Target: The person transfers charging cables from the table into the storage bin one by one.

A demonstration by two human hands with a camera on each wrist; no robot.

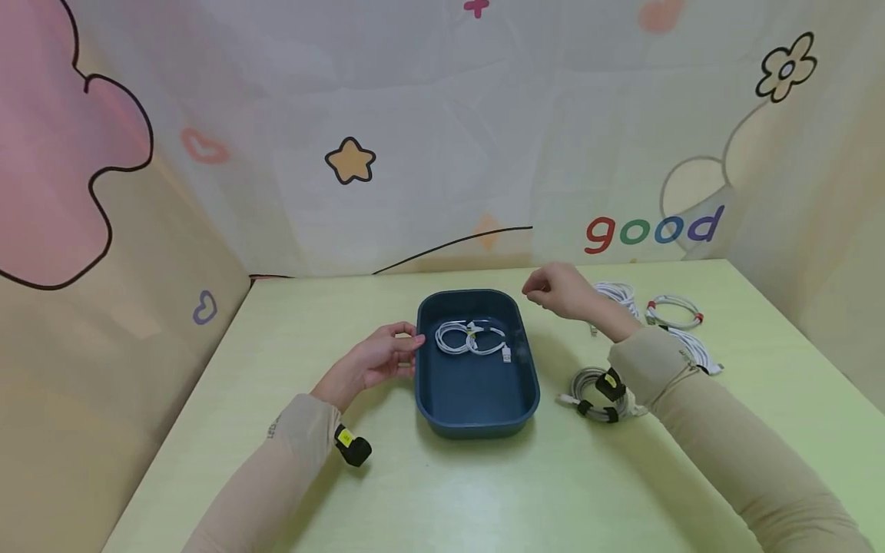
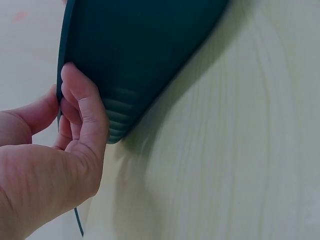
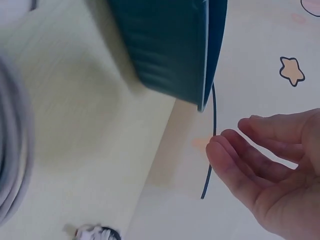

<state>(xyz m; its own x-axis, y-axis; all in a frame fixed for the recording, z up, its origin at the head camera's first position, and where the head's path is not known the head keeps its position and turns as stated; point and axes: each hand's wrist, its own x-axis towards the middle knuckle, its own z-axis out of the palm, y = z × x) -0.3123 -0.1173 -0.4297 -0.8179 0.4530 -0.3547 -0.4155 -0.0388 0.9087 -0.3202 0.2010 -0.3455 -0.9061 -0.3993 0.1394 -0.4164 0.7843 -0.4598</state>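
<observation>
A dark blue rectangular bin [image 1: 477, 395] stands on the table with two coiled white USB cables [image 1: 452, 338] lying inside, towards its far half. My left hand [image 1: 376, 357] grips the bin's left rim; in the left wrist view the thumb is on one side of the wall and the fingers [image 2: 90, 112] on the other. Off the bin's far right corner, my right hand [image 1: 563, 292] hovers in the air. Its fingers [image 3: 232, 170] bend loosely, thumb apart from them, and nothing is between them.
Right of the bin lies a grey coiled cable [image 1: 581, 384] with black ties, partly behind the right wrist camera. Farther back are a white coil [image 1: 618, 292], a white coil with red ties [image 1: 674, 299] and a white cable bundle [image 1: 694, 349]. A printed curtain [image 1: 442, 153] hangs behind the table.
</observation>
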